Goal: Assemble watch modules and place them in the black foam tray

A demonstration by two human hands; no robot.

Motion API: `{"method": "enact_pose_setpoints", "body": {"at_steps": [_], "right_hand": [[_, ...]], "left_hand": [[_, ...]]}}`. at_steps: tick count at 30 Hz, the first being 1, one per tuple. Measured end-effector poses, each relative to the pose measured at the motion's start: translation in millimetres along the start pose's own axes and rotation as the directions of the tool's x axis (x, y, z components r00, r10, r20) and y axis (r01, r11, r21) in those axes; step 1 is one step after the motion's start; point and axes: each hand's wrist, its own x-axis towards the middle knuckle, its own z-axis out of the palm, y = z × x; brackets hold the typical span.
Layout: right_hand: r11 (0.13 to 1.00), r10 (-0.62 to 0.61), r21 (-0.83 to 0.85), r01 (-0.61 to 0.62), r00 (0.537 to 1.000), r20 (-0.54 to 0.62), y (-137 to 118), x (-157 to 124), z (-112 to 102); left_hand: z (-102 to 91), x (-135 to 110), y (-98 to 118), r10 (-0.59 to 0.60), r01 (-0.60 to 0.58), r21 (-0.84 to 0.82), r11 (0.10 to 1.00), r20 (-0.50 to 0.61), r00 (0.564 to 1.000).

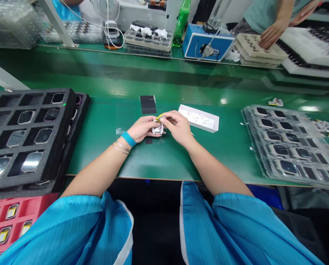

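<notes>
Over the green bench, my left hand grips a small silver watch case, its inside facing up. My right hand meets it from the right, thumb and finger pinched on a small yellow piece at the case's upper edge. Whether that piece is joined to the case is too small to tell. Just beyond my hands, black strips lie on the bench. A white box with many tiny dark parts inside sits beside my right hand.
A dark foam tray of watch faces stands at left, above a red tray of cases. Clear plastic trays with watches are stacked at right. A blue machine and a co-worker's hand are across the bench.
</notes>
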Motion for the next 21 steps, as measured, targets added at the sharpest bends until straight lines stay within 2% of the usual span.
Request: {"method": "enact_pose_setpoints", "body": {"at_steps": [4,5,6,8,10,12,16,21], "right_hand": [[0.994,0.107,-0.005,-0.108,0.992,-0.072,5.7,0.3,3.3],[0.992,0.118,-0.042,-0.12,0.991,-0.057,5.3,-0.8,4.2],[0.988,0.114,-0.101,-0.115,0.993,-0.01,3.9,-2.4,5.3],[0.965,0.089,-0.258,-0.046,0.983,0.157,-1.4,-7.1,8.8],[0.914,0.079,-0.403,0.054,0.949,0.307,-8.2,-12.3,13.9],[0.86,0.093,-0.499,0.108,0.928,0.361,-14.2,-16.5,19.5],[0.818,0.143,-0.569,0.09,0.925,0.351,-19.1,-19.6,27.0],[0.826,0.172,-0.563,0.031,0.937,0.303,-16.5,-18.2,28.1]], "left_hand": [[-9.1,-0.2,10.3,0.0,0.001,0.01,1.0,-0.078,0.997],[-14.0,-0.9,14.8,0.012,-0.011,0.011,1.0,-0.095,0.995],[-19.6,-2.0,19.5,0.025,-0.023,0.016,1.0,-0.104,0.994],[-31.2,-4.9,28.4,0.022,-0.018,0.045,0.999,-0.073,0.997],[-40.6,-7.9,34.6,-0.041,0.039,0.105,0.994,0.017,0.999],[-46.0,-10.0,37.1,-0.132,0.11,0.168,0.98,0.123,0.984],[-48.1,-9.4,34.2,-0.211,0.155,0.224,0.962,0.253,0.944],[-48.3,-5.6,29.1,-0.221,0.168,0.226,0.959,0.235,0.947]]}}
